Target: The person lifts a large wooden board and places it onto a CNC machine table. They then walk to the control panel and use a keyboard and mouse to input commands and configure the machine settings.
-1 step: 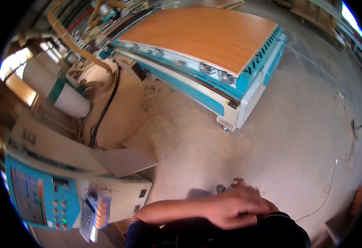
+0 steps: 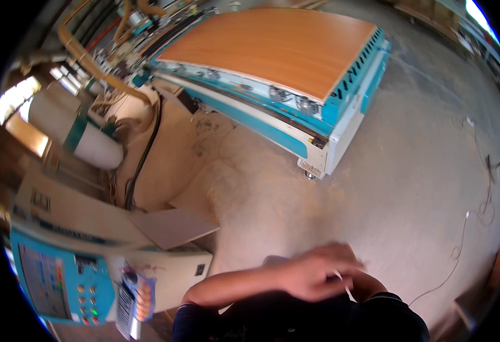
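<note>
In front of my body, near the bottom of the view, my two hands overlap. My left forearm crosses from the lower left, and my left hand [image 2: 309,279] lies over the right one. Motion smears its fingers, so their closure is unclear. Only part of my right hand [image 2: 336,252] shows beyond it, blurred, its fingers mostly hidden. A pale sliver shows by the left hand's fingers; what it is cannot be made out. Nearest to the left arm is a control cabinet [image 2: 170,276] with a turquoise control panel [image 2: 84,299] and screen.
Ahead stands a long turquoise and white machine bed [image 2: 273,130] carrying a wood-toned board [image 2: 273,48]. A keyboard [image 2: 125,310] and a blue packet [image 2: 144,296] sit by the panel. A grey-brown sheet [image 2: 176,227] lies beside the cabinet. Cables [image 2: 458,248] trail over the floor at right.
My left hand has shifted slightly left and up over the right hand. The whole view has turned a little, moving the machine bed slightly left.
</note>
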`<state>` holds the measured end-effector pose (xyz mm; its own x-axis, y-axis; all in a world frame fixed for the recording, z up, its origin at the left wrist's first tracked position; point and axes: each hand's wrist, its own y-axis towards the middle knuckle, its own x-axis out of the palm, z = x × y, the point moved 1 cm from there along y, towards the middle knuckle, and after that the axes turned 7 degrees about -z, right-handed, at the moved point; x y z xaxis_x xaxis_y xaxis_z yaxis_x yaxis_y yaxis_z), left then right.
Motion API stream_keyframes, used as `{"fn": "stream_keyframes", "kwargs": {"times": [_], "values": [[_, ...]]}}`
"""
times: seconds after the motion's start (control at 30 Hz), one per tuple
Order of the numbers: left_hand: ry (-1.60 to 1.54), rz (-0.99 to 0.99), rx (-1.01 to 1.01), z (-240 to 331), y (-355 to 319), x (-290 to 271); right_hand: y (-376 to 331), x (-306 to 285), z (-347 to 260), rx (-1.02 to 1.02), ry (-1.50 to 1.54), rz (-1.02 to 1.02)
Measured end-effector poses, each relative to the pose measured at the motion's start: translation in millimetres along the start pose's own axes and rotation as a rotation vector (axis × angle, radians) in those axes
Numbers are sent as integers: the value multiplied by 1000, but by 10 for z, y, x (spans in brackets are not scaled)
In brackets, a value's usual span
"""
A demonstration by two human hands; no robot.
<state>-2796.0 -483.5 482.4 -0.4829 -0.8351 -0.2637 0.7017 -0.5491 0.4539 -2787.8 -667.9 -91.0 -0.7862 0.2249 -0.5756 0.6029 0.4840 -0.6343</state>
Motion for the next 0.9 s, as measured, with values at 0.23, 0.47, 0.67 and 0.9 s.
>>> {"fn": "stream_keyframes", "kwargs": {"times": [0.23,0.47,0.67,0.9], "values": [[442,47,-764,-2524,531,-1998,50,-429,-33,327,509,371],[1018,-8,-904,-4773,1864,-3762,950,-166,264,415,944,573],[1464,12,-840,-5912,2738,-3445,1072,521,148,538,876,476],[702,57,-882,-6405,2519,-4164,1220,386,230,530,799,432]]}}
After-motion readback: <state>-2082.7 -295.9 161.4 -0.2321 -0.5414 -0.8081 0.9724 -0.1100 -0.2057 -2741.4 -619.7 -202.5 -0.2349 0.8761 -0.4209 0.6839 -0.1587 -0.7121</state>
